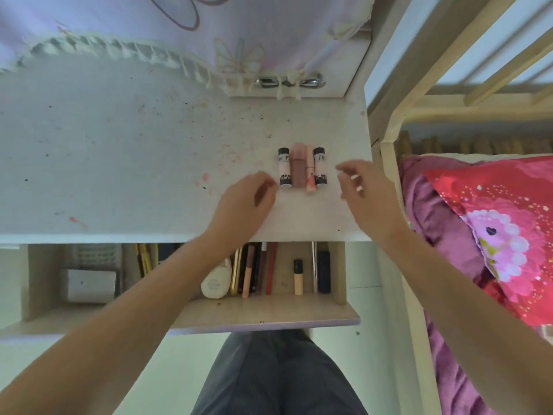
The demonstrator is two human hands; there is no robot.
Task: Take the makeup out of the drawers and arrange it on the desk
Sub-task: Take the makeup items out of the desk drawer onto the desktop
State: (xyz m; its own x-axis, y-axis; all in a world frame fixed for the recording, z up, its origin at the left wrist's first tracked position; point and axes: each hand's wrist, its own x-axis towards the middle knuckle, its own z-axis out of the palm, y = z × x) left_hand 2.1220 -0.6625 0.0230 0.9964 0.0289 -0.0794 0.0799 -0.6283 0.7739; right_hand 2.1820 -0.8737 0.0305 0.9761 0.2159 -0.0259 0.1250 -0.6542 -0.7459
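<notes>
Several makeup tubes lie side by side on the white desk (119, 151): a black-capped tube (284, 167), a mauve gloss (299, 166), a thin pink tube (310, 170) and a second black-capped tube (320, 166). My left hand (248, 202) hovers just left of the row with fingers loosely curled, holding nothing. My right hand (368, 190) is just right of the row, fingers relaxed and empty. Below the desk edge an open drawer (269, 314) holds pencils (257, 271), a white bottle (216, 283), a concealer tube (298, 277) and a dark tube (324, 272).
A second open drawer (74, 274) on the left holds a white box. A wooden bed frame (389, 163) with a pink floral pillow (502, 235) stands close on the right. A fringed lilac cloth (209, 31) hangs over the desk's back. My lap is below the drawer.
</notes>
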